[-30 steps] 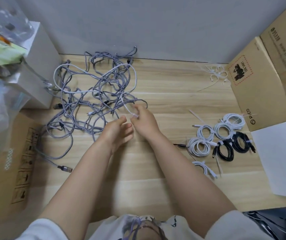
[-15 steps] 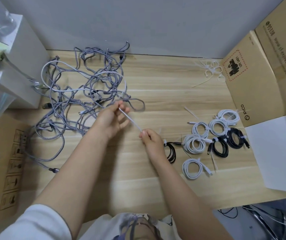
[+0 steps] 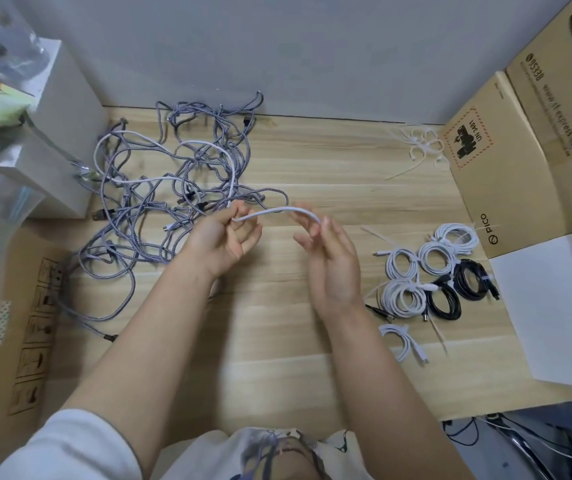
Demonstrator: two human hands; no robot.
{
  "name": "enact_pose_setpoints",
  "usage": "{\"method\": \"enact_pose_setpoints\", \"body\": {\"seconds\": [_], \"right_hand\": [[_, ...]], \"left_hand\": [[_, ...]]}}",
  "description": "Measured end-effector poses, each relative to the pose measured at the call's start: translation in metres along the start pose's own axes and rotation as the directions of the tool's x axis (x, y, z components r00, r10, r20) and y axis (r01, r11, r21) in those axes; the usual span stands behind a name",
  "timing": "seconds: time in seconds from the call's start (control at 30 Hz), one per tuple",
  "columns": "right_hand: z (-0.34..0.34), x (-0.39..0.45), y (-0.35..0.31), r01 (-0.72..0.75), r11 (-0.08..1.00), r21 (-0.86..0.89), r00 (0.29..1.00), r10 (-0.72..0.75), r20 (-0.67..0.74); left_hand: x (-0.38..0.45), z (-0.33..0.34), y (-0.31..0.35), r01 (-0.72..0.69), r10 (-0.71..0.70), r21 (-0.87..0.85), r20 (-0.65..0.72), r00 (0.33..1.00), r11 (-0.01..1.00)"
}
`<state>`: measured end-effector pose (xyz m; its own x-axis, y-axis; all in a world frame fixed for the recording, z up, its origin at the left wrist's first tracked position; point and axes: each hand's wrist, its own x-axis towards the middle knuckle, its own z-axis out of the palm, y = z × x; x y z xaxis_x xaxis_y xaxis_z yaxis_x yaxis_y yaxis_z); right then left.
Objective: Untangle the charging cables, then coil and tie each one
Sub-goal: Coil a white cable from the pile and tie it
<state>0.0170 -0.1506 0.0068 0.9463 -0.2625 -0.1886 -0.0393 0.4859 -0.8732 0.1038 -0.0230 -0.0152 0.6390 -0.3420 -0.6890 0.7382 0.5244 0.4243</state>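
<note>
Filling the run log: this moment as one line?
left hand: pinches white cable | right hand: holds its other end | tangle: remains

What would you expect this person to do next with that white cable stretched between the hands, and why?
Probably keep drawing the white cable rightward, out of the grey tangle. The left hand pinches it near the pile, the right hand holds its other end, and the rest still threads back through the knotted loops, so it cannot be coiled yet.
</note>
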Motion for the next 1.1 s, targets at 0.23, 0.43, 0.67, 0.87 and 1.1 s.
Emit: {"method": "enact_pose_setpoints", "body": {"seconds": [0.23, 0.43, 0.67, 0.87, 1.1], "right_hand": [[0.038, -0.018, -0.045, -0.192, 0.822, 0.536, 0.975, 0.096, 0.202], [0.032, -0.017, -0.041, -0.192, 0.969, 0.157, 0.979, 0.200, -0.035], [0.045, -0.022, -0.032, -0.174, 0.919, -0.355, 0.981, 0.131, -0.143], [0.044, -0.025, -0.033, -0.123, 0.833, -0.539, 0.989, 0.061, -0.133], [0.047, -0.035, -0.056, -0.114, 0.924, -0.364, 0.993, 0.108, -0.038]], "left_hand": [[-0.007, -0.002, 0.008, 0.030, -0.029, 0.027, -0.013, 0.999, 0.999], [-0.030, 0.013, 0.016, -0.196, 0.184, 0.140, 0.094, 0.978, 0.970], [-0.063, 0.031, -0.005, -0.348, 0.250, 0.397, 0.278, 0.927, 0.849], [-0.070, 0.028, -0.005, -0.347, 0.216, 0.481, 0.307, 0.927, 0.805], [-0.060, 0.027, -0.001, -0.169, 0.134, 0.253, 0.148, 0.980, 0.953]]}}
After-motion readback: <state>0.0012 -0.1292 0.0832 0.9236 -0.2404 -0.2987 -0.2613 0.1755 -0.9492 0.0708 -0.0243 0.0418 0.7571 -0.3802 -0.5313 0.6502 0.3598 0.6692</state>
